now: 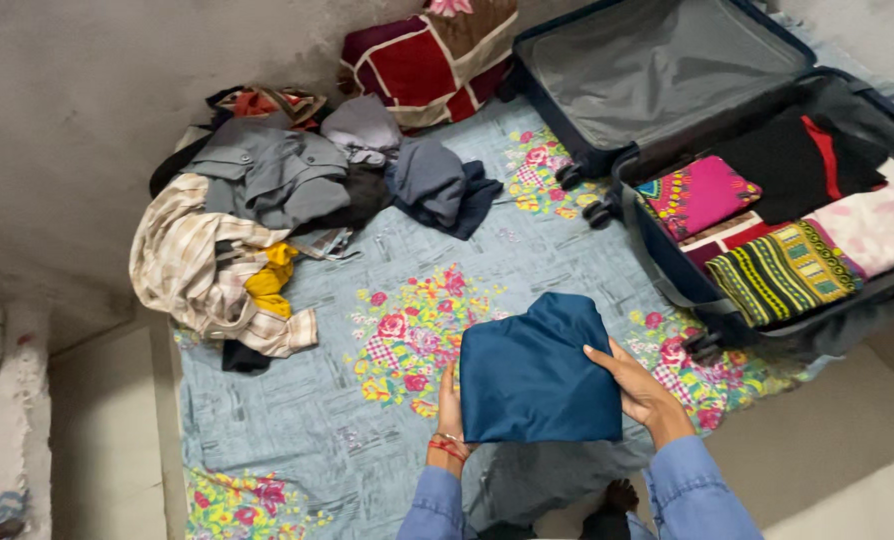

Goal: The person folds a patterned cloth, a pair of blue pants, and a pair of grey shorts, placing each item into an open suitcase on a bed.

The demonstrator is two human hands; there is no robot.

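Observation:
A folded dark blue cloth (535,370) is held up in front of me over the floral bedsheet (367,300). My left hand (450,415) grips its lower left edge from underneath; a red thread is tied around that wrist. My right hand (639,385) clasps the cloth's right edge with fingers spread along it. Both arms wear light blue sleeves. An open dark blue suitcase (657,250) lies to the right. It contains folded clothes: pink patterned (697,195), black (792,160), green striped (782,270) and pale pink (882,225).
A heap of unfolded clothes (267,190) lies at the sheet's far left, with a checked shirt (187,260) and a yellow piece (270,280). A maroon patterned cushion (427,60) leans against the grey wall. Bare floor borders the sheet on both sides.

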